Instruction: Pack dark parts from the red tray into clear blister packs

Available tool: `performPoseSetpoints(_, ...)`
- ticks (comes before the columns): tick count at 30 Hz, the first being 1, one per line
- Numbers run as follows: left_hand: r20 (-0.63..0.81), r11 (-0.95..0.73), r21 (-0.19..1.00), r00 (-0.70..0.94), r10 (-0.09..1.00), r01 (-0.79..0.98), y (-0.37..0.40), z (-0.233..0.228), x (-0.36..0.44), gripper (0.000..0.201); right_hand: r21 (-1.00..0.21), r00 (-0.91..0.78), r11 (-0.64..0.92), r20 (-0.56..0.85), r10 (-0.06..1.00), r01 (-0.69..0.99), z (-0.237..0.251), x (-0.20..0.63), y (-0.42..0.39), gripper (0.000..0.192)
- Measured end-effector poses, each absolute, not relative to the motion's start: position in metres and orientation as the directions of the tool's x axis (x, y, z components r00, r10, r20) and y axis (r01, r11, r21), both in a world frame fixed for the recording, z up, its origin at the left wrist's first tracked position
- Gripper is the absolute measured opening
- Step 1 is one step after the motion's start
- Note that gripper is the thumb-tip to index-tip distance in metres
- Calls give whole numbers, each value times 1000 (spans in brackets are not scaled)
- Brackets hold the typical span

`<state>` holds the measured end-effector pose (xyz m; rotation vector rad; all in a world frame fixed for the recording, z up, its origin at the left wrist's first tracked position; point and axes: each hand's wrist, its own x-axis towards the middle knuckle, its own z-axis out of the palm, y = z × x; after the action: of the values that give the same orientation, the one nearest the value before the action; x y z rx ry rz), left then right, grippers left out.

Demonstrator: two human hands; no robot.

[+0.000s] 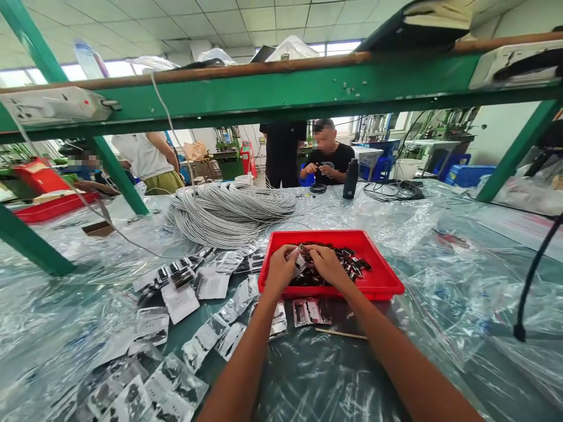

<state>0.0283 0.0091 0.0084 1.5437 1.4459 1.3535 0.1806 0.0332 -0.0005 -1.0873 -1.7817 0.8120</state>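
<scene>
Forearms reach out from the desk's near edge; sorting looks midway.
Left hand (pixel 280 266) and right hand (pixel 326 264) meet over the red tray (pixel 382 281), fingers pinched together on one small clear packet (pixel 301 261) above the dark parts (pixel 347 261). Many sealed packets (pixel 176 293) lie scattered toward the left near corner; plenty of parts remain in the tray.

Grey cable coil (pixel 231 211) mid-table; black bottle (pixel 350 179) beyond; red bin (pixel 55 206) far left; seated co-worker (pixel 328 157) opposite.
</scene>
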Motion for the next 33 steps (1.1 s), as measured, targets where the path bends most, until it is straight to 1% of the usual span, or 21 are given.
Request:
performPoseSetpoints(3, 161, -109, 945, -151, 975, 310, 15, 3, 23, 18, -838, -274, 423, 341, 899, 345, -4, 186, 39, 41)
performPoseSetpoints(5, 119, -76, 958, -140, 983, 276, 17, 0, 21, 20, -778, -274, 469, 384, 882, 418, -2, 187, 37, 42)
performPoseSetpoints(7, 135, -96, 960, -137, 981, 263, 17, -1, 20, 22, -665, -239, 537, 490, 838, 519, 1, 181, 30, 40)
performPoseSetpoints(9, 185, -141, 955, -153, 971, 261, 16, -1, 21, 23, -525, -243, 601, 596, 765, 603, 4, 171, 21, 37)
performPoseSetpoints(10, 209, -161, 954, -175, 962, 254, 15, 0, 23, 24, -474, -260, 619, 622, 739, 626, 4, 165, 15, 37)
performPoseSetpoints(11, 231, -180, 954, -203, 952, 241, 13, 1, 24, 25, -448, -272, 625, 628, 729, 639, 4, 159, 11, 37)
performPoseSetpoints(13, 262, -217, 957, -256, 930, 192, 11, 2, 29, 26, -464, -247, 604, 622, 743, 648, 3, 149, 4, 37)
performPoseSetpoints(15, 271, -245, 961, -263, 926, 128, 9, 2, 32, 27, -525, -196, 578, 611, 767, 624, 3, 145, 2, 37)
performPoseSetpoints(18, 283, -279, 959, -162, 945, 51, 9, 3, 34, 29, -642, -135, 542, 570, 810, 541, 7, 152, 7, 33)
performPoseSetpoints(21, 327, -324, 944, -41, 944, 61, 9, 5, 33, 29, -747, -114, 509, 514, 850, 427, 12, 169, 18, 24)
performPoseSetpoints(24, 342, -330, 922, -29, 939, 201, 8, 9, 32, 22, -786, -167, 501, 474, 865, 363, 13, 183, 27, 16)
performPoseSetpoints(26, 353, -313, 886, -60, 934, 341, 8, 11, 31, 21, -806, -209, 487, 440, 873, 337, 10, 186, 30, 29)
performPoseSetpoints(28, 395, -298, 815, -99, 913, 497, 8, 13, 29, 21, -825, -252, 479, 417, 874, 298, 6, 184, 31, 43)
performPoseSetpoints(29, 417, -289, 771, -107, 902, 567, 8, 14, 27, 22, -827, -267, 483, 415, 870, 289, 5, 182, 30, 46)
performPoseSetpoints(31, 430, -275, 696, -79, 899, 663, 10, 15, 22, 25, -805, -284, 502, 425, 860, 316, 3, 178, 28, 48)
performPoseSetpoints(33, 393, -280, 666, -6, 919, 691, 12, 15, 17, 31, -763, -286, 522, 440, 851, 380, 4, 174, 25, 47)
